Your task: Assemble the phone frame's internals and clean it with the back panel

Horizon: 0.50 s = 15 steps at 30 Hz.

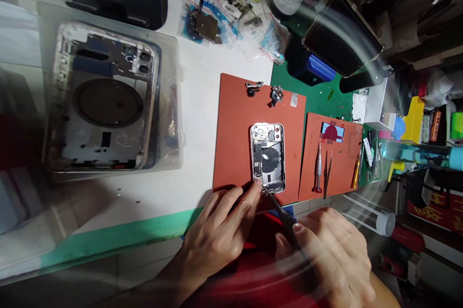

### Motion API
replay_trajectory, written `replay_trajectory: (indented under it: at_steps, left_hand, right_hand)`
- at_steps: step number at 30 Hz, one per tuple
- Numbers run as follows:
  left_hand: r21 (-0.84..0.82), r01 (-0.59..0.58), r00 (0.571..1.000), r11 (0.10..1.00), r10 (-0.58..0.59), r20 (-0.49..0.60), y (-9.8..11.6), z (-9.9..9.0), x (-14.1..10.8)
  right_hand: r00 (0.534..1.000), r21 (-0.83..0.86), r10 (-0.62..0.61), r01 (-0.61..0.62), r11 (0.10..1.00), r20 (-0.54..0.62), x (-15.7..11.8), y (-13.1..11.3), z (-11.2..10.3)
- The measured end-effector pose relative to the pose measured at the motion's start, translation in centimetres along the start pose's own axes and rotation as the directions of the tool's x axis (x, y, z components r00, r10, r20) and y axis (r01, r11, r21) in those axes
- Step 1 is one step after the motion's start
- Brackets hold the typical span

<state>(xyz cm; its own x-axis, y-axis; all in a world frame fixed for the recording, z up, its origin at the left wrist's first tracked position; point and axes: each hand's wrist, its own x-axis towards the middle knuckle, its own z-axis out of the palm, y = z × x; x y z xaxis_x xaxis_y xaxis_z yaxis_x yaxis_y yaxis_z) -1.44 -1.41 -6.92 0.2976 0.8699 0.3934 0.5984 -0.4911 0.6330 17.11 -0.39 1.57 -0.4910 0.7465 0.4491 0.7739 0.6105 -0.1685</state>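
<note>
An opened smartphone housing (271, 178) lies on an orange-brown mat (233, 120), its inner parts and a dark round coil showing. My left hand (220, 231) steadies its near left corner, with the index fingertip pressed on the edge; the thumb is mostly hidden. In my right hand (329, 250), somewhat blurred, is a slim dark-handled tool (284, 214). Its thin tip reaches the near edge of the housing, close to my left fingertip. Whether the tip is a blade, a hook or a driver bit, I cannot make out.
Small metal parts (277, 95) lie at the mat's far side. On a second mat (307, 154) rest a screwdriver (318, 168), tweezers (327, 173) and a gold-handled driver (356, 170). A clear plastic case (173, 57) stands left; parts bags (253, 33) lie at the back.
</note>
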Motion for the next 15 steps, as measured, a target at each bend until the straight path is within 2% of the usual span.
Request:
replay_trajectory:
  at_steps: [4, 8, 15]
  left_hand:
    - [-0.029, 0.015, 1.0, 0.999, -0.015, 0.004, 0.0, 0.1, -0.4]
    - [-0.062, 0.077, 0.997, 0.995, -0.077, 0.01, 0.1, 0.4, -0.9]
    - [-0.065, 0.095, 0.995, 0.993, -0.094, 0.023, 0.1, 0.2, -0.9]
  right_hand:
    - [0.999, -0.001, 0.032, -0.032, 0.999, -0.033, 0.3, -0.1, -0.1]
    - [0.998, -0.008, 0.035, -0.035, 0.999, -0.055, 0.9, -0.4, 0.0]
    - [0.999, 0.004, 0.019, -0.019, 1.0, -0.041, 1.4, -0.3, 0.0]
